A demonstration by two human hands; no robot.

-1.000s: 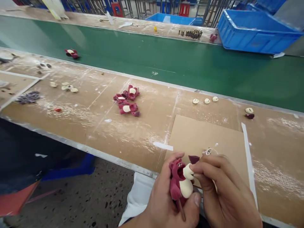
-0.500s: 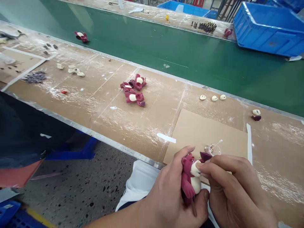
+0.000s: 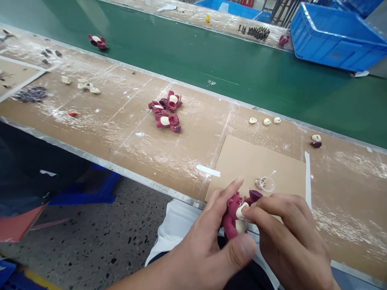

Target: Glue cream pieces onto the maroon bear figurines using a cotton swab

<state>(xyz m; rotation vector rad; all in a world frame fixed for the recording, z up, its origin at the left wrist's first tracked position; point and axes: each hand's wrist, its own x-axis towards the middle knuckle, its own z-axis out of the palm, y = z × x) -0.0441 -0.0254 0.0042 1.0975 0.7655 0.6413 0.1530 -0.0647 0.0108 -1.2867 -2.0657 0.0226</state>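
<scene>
My left hand grips a small magenta bear figure with a cream belly, held upright at the near edge of the cardboard-covered bench. With thumb and fingers pinched, my right hand presses a cream muzzle piece against the bear's face. A dark purple part lies just behind the bear. A small clear dish with a stick sits on the loose cardboard sheet behind my hands.
Three more bears lie mid-bench; another lies on the green conveyor belt. Cream muzzle pieces sit near the belt edge, others far left. A blue crate stands back right. A person's dark clothing shows at left.
The view has shifted slightly. My hands with the bear have sunk a little lower toward the bench edge; the right fingers keep pressing the muzzle piece on.
</scene>
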